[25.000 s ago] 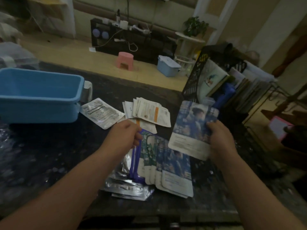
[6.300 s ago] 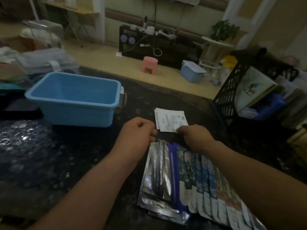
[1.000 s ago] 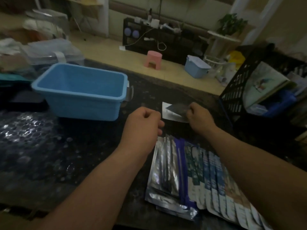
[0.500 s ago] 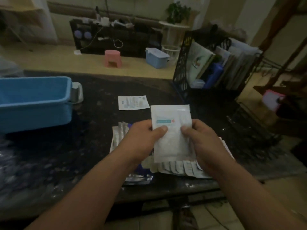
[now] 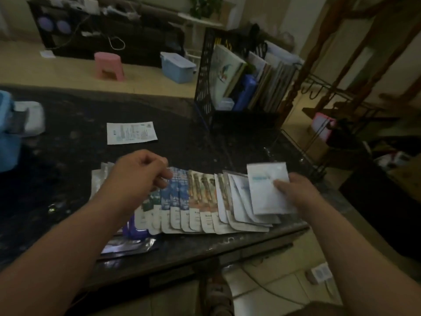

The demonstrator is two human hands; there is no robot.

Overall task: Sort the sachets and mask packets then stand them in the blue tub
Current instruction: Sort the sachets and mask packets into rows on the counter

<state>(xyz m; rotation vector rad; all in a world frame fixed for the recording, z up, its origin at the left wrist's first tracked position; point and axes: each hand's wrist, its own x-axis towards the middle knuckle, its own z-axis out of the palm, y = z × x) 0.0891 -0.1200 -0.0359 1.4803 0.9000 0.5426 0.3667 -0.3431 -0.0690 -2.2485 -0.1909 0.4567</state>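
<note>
A fanned row of mask packets [image 5: 200,201] lies along the near edge of the dark table [image 5: 68,156], silver ones at the left, blue and orange ones in the middle, white ones at the right. My right hand [image 5: 296,192] pinches a white sachet [image 5: 266,188] over the row's right end. My left hand [image 5: 141,172] hovers with loosely curled fingers over the left part of the row and holds nothing. One white sachet [image 5: 131,132] lies alone farther back. Only a corner of the blue tub [image 5: 6,133] shows at the left edge.
A black mesh rack [image 5: 205,87] full of books and folders stands at the table's back right. The table's near edge [image 5: 205,247] runs just below the packets. Beyond the table are a pink stool [image 5: 109,66] and a small blue box [image 5: 177,67] on the floor.
My left hand has let go of the white sachet and moved left over the packets. My right hand has carried the sachet to the row's right end. The view swung right.
</note>
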